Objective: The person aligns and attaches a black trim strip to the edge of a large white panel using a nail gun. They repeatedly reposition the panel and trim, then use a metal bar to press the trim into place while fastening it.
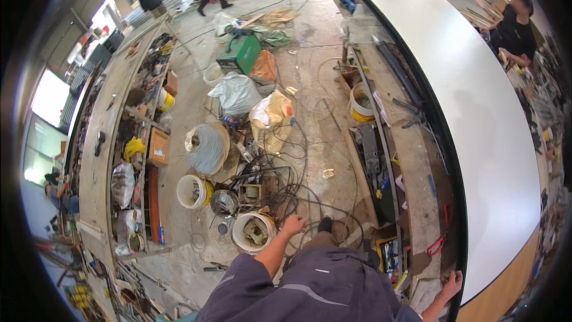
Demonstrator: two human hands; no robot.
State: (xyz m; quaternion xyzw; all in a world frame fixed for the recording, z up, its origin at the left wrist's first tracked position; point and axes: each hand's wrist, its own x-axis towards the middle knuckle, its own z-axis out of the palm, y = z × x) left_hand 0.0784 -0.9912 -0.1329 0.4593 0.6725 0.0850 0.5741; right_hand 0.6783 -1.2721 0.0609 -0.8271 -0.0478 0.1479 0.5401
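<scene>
My left hand (295, 225) hangs in the air above a tangle of black cables, near a white bucket (241, 240) of scrap. Its fingers are loosely bent and apart, with nothing visible in them. At the lower right, my right hand (451, 286) is on the black edge of a large white panel (476, 125), its fingers closed around that edge. The panel lies along the workbench (420, 185) on my right. Red-handled pliers (437, 246) lie on the bench just beyond the right hand.
Black cables (304, 194) loop across the floor by my foot. Ahead stand a coil of grey wire (208, 148), white bags (234, 92) and a green machine (239, 52). A cluttered wooden bench (113, 119) runs along the left. Other people (516, 30) stand at the right and far back.
</scene>
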